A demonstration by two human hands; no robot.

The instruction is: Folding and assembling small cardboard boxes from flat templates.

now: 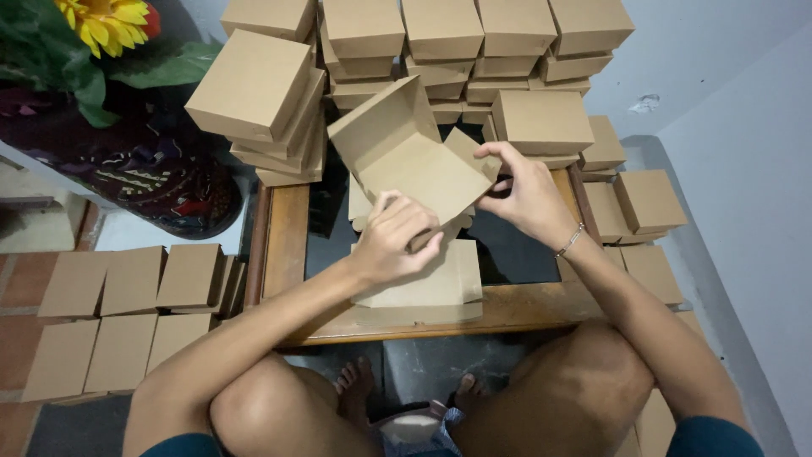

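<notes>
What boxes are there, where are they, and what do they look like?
Half-folded box: held by left hand and right hand, plain brown cardboard.
Flat blanks: on wooden table, brown.
Finished boxes: stacked behind, square, brown.
Floor boxes: left rows, brown.
No labels or screens.

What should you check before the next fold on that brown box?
1. Left hand grips the half-folded cardboard box at its lower edge: ok.
2. Right hand pinches the side flap: ok.
3. Lid panel stands up, out of the way: ok.
4. Flat blanks lie ready on the wooden table: ok.
5. Tabs lined up with slots: cannot tell.
</notes>
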